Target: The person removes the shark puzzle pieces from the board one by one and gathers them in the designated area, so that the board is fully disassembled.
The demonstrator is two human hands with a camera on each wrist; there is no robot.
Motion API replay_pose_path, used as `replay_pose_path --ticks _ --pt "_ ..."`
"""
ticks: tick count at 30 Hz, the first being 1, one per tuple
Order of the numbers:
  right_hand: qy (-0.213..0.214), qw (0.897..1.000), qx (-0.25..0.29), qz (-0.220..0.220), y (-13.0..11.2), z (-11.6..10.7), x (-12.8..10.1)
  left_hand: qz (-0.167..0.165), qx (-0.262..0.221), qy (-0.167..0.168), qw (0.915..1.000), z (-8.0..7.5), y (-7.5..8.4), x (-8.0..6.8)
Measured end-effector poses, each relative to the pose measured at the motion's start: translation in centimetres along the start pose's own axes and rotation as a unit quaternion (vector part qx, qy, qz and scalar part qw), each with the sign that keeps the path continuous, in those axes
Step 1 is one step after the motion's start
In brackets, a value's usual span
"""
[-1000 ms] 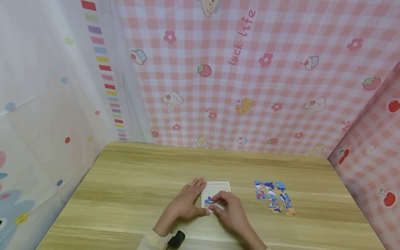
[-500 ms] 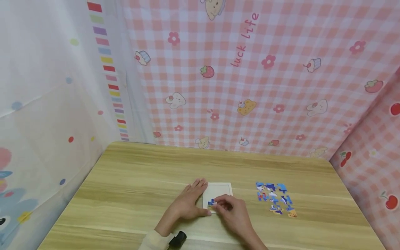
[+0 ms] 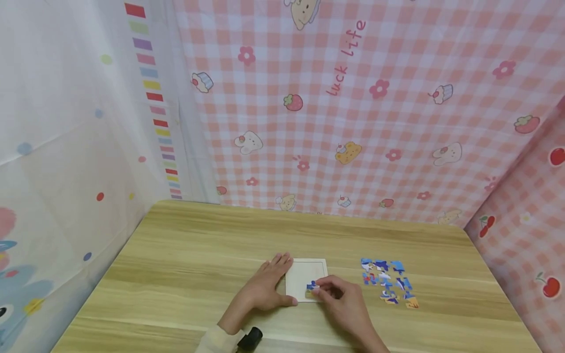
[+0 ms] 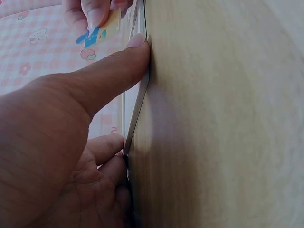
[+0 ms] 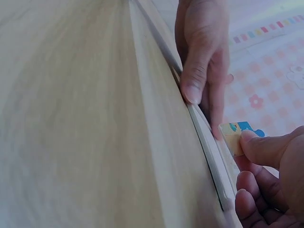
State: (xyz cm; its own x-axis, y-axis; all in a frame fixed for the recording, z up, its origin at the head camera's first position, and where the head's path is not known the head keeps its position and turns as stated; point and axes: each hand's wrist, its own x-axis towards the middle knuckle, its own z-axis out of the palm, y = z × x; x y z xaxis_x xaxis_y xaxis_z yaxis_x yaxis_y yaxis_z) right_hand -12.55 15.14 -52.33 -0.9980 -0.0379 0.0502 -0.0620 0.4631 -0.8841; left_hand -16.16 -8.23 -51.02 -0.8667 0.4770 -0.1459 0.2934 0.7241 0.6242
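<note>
A: What is seen from the head view?

B: A wooden table (image 3: pixel 185 255) is seen, with a white puzzle tray (image 3: pixel 309 268) lying flat near its front edge. The left hand (image 3: pixel 265 287) is laid flat on the table against the tray's left side, its fingers straight and close together, the thumb stretched along the tray's near left corner. A blue and yellow puzzle piece (image 3: pixel 311 287) is pinched between thumb and fingertips of the right hand (image 3: pixel 342 299), over the tray's near edge. Whether the piece touches the tray cannot be told. A cluster of loose pieces (image 3: pixel 387 280) is spread on the table to the right, apart from the tray.

A: And from the left wrist?

B: The thumb (image 4: pixel 111 76) is seen pressed against the tray's thin edge (image 4: pixel 137 107), with the other fingers lying along the same edge lower down. The piece (image 4: pixel 99 32) is seen beyond the thumb, held by the other hand's fingertips (image 4: pixel 94 12).

A: And from the right wrist?

B: The piece (image 5: pixel 237 133) is seen gripped by the thumb (image 5: pixel 263 147), its yellow corner just above the tray's rim (image 5: pixel 211 161); the remaining fingers are curled beneath. The left hand's fingers (image 5: pixel 199 61) are pressed together at the tray's far side.
</note>
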Motion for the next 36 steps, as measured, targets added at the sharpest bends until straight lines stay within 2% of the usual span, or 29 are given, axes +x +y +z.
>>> replay_pose_path --ticks 18,30,36 --pt "0.023 0.999 -0.032 0.025 0.2 -3.5 -0.5 -0.001 0.000 -0.009 1.0000 0.1 0.0 -0.1" --pt "0.039 0.997 -0.061 0.023 1.1 -5.7 -1.1 0.005 0.002 -0.008 1.0000 0.2 -0.1 -0.1" --pt "0.054 0.996 -0.067 0.002 1.5 -6.9 -1.3 0.004 0.004 -0.007 1.0000 0.0 -0.2 0.2"
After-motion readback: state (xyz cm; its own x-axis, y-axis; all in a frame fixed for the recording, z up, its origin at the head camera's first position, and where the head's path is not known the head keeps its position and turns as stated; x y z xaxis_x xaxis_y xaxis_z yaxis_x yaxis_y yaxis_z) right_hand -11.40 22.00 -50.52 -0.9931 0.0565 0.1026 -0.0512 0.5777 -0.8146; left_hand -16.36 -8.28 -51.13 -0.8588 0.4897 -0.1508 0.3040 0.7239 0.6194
